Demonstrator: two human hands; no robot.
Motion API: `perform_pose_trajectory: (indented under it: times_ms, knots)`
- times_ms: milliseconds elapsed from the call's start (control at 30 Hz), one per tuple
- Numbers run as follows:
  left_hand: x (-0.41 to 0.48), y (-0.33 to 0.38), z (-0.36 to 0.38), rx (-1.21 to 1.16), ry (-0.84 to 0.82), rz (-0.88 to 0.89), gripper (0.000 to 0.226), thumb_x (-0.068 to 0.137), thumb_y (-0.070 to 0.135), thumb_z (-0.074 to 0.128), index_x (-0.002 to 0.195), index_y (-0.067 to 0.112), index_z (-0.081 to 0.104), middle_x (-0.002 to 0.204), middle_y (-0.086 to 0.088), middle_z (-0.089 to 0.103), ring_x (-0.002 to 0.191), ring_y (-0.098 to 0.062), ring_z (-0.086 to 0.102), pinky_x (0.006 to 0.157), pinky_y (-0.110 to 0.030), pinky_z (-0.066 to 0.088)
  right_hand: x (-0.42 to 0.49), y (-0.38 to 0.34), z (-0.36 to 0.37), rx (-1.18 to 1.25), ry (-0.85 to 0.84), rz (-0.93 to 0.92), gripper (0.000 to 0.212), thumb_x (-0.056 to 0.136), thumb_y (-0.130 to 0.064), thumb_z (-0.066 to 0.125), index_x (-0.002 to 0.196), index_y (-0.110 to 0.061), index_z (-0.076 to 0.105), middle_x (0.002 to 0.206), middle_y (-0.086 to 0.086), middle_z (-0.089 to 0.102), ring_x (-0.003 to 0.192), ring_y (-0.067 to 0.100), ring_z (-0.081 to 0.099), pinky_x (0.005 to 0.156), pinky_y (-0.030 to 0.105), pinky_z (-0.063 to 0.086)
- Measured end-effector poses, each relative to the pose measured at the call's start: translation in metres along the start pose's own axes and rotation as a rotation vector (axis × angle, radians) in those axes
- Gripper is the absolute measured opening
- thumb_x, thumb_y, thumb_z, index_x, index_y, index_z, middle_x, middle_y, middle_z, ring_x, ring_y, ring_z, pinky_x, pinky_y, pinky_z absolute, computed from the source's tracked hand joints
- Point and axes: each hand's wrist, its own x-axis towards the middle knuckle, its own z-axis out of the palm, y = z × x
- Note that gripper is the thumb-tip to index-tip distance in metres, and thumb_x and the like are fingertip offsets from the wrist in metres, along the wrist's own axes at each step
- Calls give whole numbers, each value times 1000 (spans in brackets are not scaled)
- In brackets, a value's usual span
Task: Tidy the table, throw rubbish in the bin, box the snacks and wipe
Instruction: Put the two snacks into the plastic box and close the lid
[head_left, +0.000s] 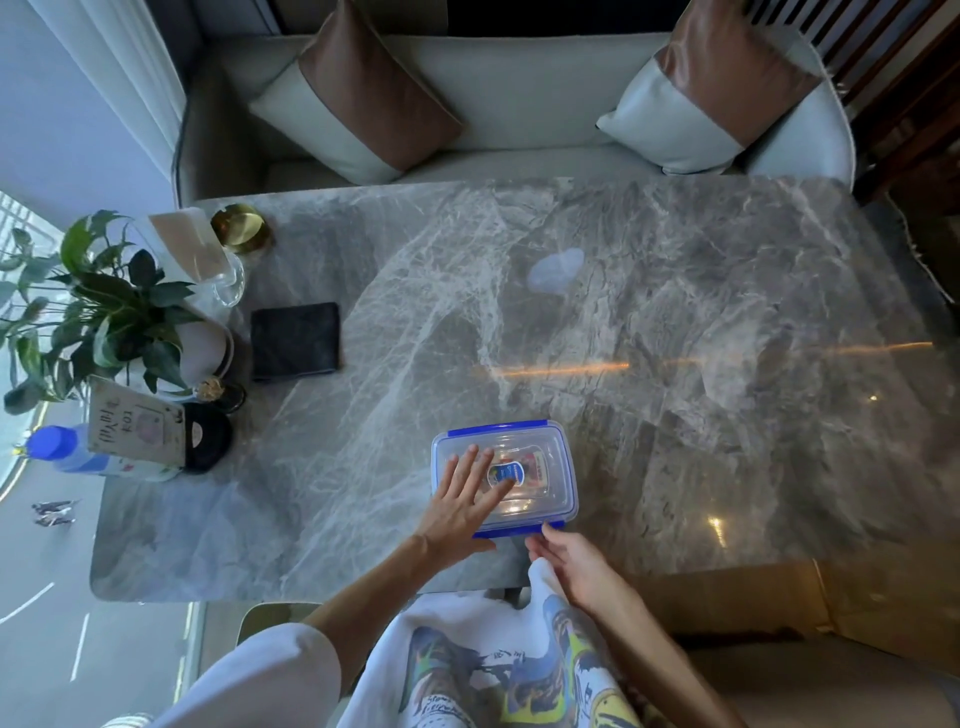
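Observation:
A clear plastic box (550, 452) with blue clips stands on the grey marble table (675, 312) near the front edge, its lid on. Packaged snacks show through the lid. My left hand (467, 499) lies flat on the lid with fingers spread. My right hand (571, 558) pinches the blue clip on the box's near side. A crumpled white tissue (555, 271) lies further back, mid-table.
At the table's left end stand a potted plant (109, 317), a gold dish (241, 227), a glass holder (228, 275), a dark folded cloth (295, 340), a card stand (136, 423) and a blue-capped bottle (57, 447). A sofa with two cushions (358, 93) lies beyond.

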Motion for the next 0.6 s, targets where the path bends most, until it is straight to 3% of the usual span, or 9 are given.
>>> perform_pose_trajectory:
  times_ms: [67, 133, 167, 233, 267, 300, 433, 600]
  knots:
    - [0, 2, 0, 2, 11, -4, 112, 65, 58, 75, 152, 29, 10, 157, -24, 14, 145, -45, 8, 114, -60, 24, 5, 6, -3, -297, 125, -223, 19, 88, -6, 62, 106, -5, 57, 106, 19, 65, 84, 23, 63, 71, 29, 50]
    - [-1, 3, 0, 3, 22, -1, 111, 65, 57, 75, 152, 29, 13, 157, -24, 17, 144, -44, 11, 113, -60, 26, 11, 11, -11, -768, 279, -643, 29, 83, -11, 68, 107, -22, 57, 116, 6, 60, 100, 23, 60, 78, 27, 47]
    - [-2, 3, 0, 9, 34, 1, 110, 65, 57, 75, 152, 29, 13, 157, -24, 18, 144, -44, 12, 113, -59, 25, 13, 10, -14, -1060, 322, -829, 44, 80, -17, 72, 119, -29, 54, 128, -2, 51, 117, 21, 52, 88, 27, 44]
    - [-2, 4, 0, 23, 54, 1, 110, 65, 59, 75, 152, 29, 13, 157, -23, 19, 144, -43, 13, 114, -58, 24, 21, 4, -18, -1575, 299, -1078, 89, 71, -33, 79, 146, -35, 31, 156, -4, 24, 145, 24, 21, 111, 37, 30]
    - [-1, 3, 0, 29, 60, 3, 111, 65, 60, 74, 152, 29, 13, 157, -23, 20, 144, -42, 13, 114, -57, 23, 24, 0, -17, -1749, 255, -1120, 104, 65, -40, 82, 150, -35, 23, 160, 0, 18, 148, 28, 13, 113, 43, 24]
    - [-1, 3, 0, 31, 67, 8, 111, 64, 60, 74, 152, 28, 14, 156, -23, 21, 144, -42, 14, 114, -57, 23, 27, -5, -16, -1858, 206, -1112, 111, 59, -45, 85, 150, -34, 22, 159, 4, 21, 147, 30, 16, 113, 46, 24]
    - [-1, 3, 1, 30, 84, 15, 110, 66, 57, 75, 152, 27, 14, 157, -24, 18, 145, -43, 14, 115, -57, 22, 37, -10, -16, -1824, 96, -1078, 108, 48, -36, 91, 142, -31, 38, 148, 6, 44, 138, 30, 36, 106, 42, 40]
    - [3, 3, 1, 11, 55, 8, 106, 68, 50, 77, 151, 27, 17, 156, -25, 20, 144, -43, 12, 114, -58, 25, 43, -12, -11, -1800, 147, -1121, 94, 39, -28, 94, 127, -27, 61, 131, 6, 61, 125, 31, 54, 91, 36, 54]
